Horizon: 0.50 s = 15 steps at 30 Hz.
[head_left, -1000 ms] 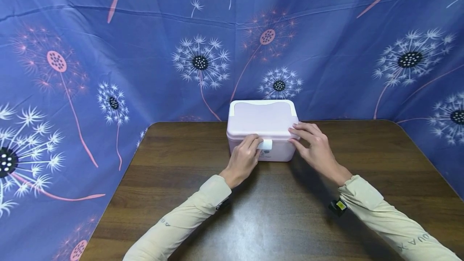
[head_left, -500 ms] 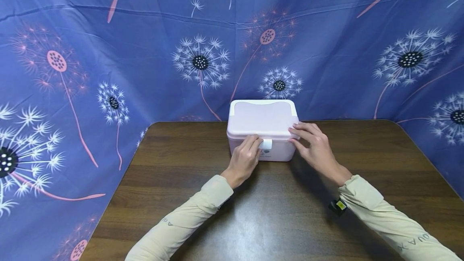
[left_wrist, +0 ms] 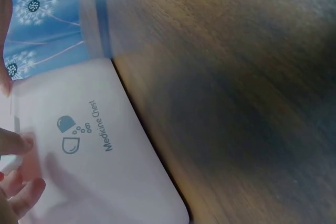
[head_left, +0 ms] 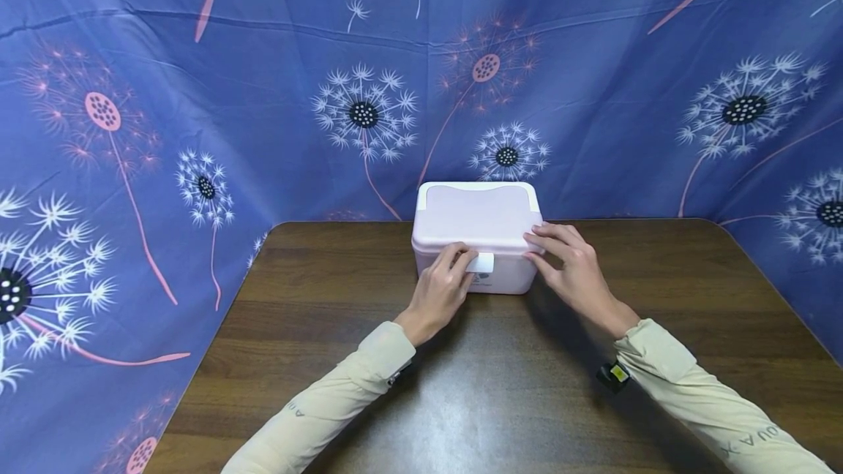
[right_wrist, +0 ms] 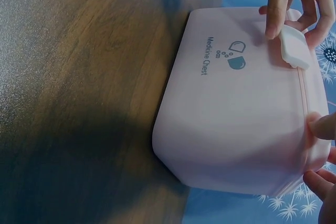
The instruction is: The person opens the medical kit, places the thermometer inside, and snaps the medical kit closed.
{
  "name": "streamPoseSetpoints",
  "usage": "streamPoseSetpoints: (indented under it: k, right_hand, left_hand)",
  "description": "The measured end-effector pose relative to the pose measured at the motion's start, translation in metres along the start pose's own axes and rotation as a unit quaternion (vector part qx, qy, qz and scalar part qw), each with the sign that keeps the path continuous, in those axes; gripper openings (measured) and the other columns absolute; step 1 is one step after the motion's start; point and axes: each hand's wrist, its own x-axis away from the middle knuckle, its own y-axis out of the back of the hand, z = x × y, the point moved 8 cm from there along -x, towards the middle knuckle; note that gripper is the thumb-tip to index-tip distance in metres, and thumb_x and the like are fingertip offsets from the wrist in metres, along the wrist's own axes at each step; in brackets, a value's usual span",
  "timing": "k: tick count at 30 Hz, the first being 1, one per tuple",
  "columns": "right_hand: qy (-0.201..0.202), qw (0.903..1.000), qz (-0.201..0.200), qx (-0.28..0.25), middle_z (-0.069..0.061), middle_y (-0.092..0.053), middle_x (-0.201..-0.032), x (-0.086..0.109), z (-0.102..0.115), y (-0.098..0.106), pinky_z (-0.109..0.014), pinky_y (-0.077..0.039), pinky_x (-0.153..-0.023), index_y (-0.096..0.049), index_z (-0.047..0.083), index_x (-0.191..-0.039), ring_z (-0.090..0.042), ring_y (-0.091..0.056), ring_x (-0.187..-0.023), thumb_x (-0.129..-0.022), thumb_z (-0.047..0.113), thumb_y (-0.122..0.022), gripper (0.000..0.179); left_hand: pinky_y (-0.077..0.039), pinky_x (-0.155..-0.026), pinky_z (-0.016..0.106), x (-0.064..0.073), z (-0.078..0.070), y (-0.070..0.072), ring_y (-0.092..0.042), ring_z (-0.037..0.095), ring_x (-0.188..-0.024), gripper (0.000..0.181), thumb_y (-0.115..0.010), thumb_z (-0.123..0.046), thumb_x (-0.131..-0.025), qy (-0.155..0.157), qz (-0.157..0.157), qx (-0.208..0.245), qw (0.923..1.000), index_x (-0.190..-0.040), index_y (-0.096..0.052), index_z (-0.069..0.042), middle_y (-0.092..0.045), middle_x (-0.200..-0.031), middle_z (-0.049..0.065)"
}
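Note:
A pale pink medicine chest (head_left: 510, 281) stands upright at the back of the table, its lid (head_left: 477, 219) down. "Medicine Chest" and a capsule picture are printed on its front, readable in both wrist views. My left hand (head_left: 436, 292) pinches the end of the white latch (right_wrist: 295, 48) at the middle of the front rim, its thumb below and fingers above. My right hand (head_left: 579, 271) holds the lid's front right corner, the thumb against the front rim and the fingertips on the lid and side. The chest's inside is hidden.
The dark wooden table (head_left: 435, 401) reflects a bright light in front of the chest. A blue curtain (head_left: 276, 93) with a dandelion print hangs right behind the table and along both sides. Pale sleeves cover both forearms.
The left hand and forearm have shifted slightly, bending a little at the wrist near the latch. The right hand, the chest and its lid stay in place.

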Motion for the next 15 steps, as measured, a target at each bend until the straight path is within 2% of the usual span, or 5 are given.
streamPoseSetpoints:
  k: [5,10,15]
  right_hand:
    - [0.0,1.0,-0.001,-0.003,-0.017,-0.065,-0.103,0.0008,-0.0014,-0.001,-0.024,-0.043,-0.09,-0.073,-0.004,-0.099,-0.032,-0.056,-0.098,-0.063,-0.01,-0.082,0.037]
    - [0.005,1.0,0.0,-0.003,-0.018,-0.065,-0.104,0.0008,-0.003,-0.001,-0.021,-0.042,-0.092,-0.073,-0.003,-0.099,-0.032,-0.057,-0.098,-0.063,-0.01,-0.083,0.038]
    - [0.016,0.9998,0.004,-0.01,-0.019,-0.064,-0.104,-0.0002,-0.0062,-0.001,-0.02,-0.041,-0.092,-0.072,-0.003,-0.099,-0.033,-0.056,-0.099,-0.061,-0.01,-0.083,0.04]
  left_hand:
    - [-0.055,-0.077,0.022,0.0015,0.0011,0.0009,-0.06,0.016,-0.094,0.036,-0.077,-0.009,-0.078,-0.001,0.001,0.011,0.9999,-0.111,-0.063,-0.005,-0.057,-0.109,0.008]
    - [-0.055,-0.079,0.022,-0.0009,0.0004,0.0015,-0.061,0.017,-0.094,0.033,-0.076,-0.009,-0.078,-0.021,-0.003,0.004,0.9998,-0.109,-0.065,-0.003,-0.059,-0.106,0.008]
    - [-0.056,-0.074,0.021,-0.0049,0.0013,0.0026,-0.063,0.017,-0.088,0.03,-0.073,-0.008,-0.079,-0.039,-0.004,0.004,0.9992,-0.107,-0.065,-0.002,-0.06,-0.104,0.009]
